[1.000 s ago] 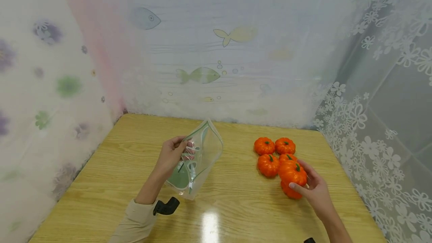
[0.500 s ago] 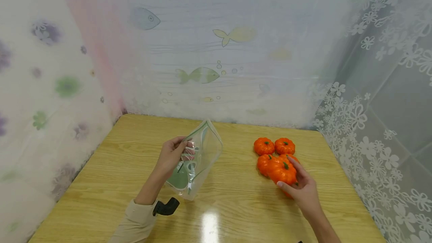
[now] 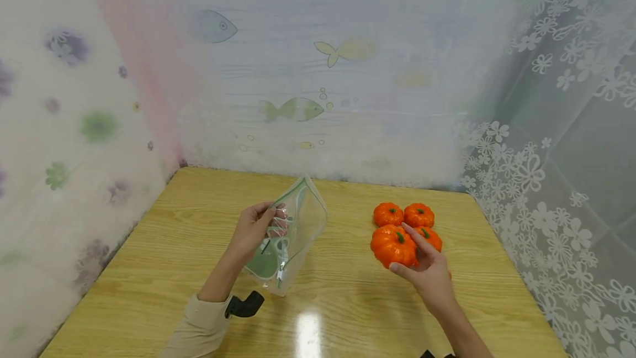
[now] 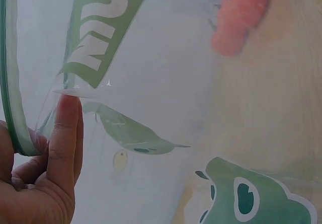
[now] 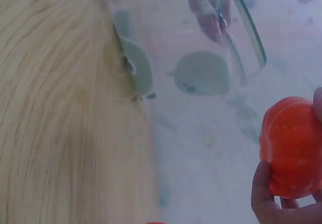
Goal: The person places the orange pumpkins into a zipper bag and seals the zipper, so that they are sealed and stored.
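A broad bench (image 3: 338, 305) with a flat, glossy, yellow-brown wood-grain top and rounded far corners. Toward its right side, two round, ribbed, shiny orange pumpkins with green stems, one left (image 3: 387, 215) and one right (image 3: 419, 215), sit side by side. Just nearer is a third such orange pumpkin (image 3: 431, 239), partly covered. A patch of white glare (image 3: 308, 336) shines at the near edge, around the middle.

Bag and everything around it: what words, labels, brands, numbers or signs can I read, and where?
Nothing reads with certainty.
Bag: white letters on green, tilted and cut off at the top of the left wrist view; word unclear.
Bag, head view: print too small to read.
Held pumpkin: no lettering shows.
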A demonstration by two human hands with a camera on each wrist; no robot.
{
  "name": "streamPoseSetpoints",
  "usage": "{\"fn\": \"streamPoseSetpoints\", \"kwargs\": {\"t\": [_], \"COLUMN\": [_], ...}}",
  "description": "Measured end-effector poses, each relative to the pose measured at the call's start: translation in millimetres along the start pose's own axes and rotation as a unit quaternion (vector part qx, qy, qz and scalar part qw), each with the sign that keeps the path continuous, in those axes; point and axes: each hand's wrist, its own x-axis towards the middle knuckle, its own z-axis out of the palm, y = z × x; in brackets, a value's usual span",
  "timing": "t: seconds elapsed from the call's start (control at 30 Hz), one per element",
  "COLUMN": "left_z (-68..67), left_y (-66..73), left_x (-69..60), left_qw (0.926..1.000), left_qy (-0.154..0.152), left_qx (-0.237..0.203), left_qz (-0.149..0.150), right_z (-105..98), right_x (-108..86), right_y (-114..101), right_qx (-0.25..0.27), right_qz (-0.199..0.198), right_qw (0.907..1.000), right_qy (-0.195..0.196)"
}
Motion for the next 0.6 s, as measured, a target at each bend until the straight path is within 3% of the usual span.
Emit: {"fn": "streamPoseSetpoints", "kwargs": {"t": [0.4,0.6], "left_z": [-9.6,-12.8], "left_y": [-4.8,-8.3], "left_x": [13.6,20.6], "left_qw": [1.0000,0.9999], "left_qy": [-0.004,-0.006], "left_qx": [-0.005,-0.012], "left_qz": [0.005,0.007], "right_z": [26,43], "right_x": [12.5,18.7], "right_y": [10,10], "right_qx": [-0.031,-0.022], "right_qz": [0.039,0.017], "right_qw": [0.9985,0.9996], "right_qy": [0.022,0.000]}}
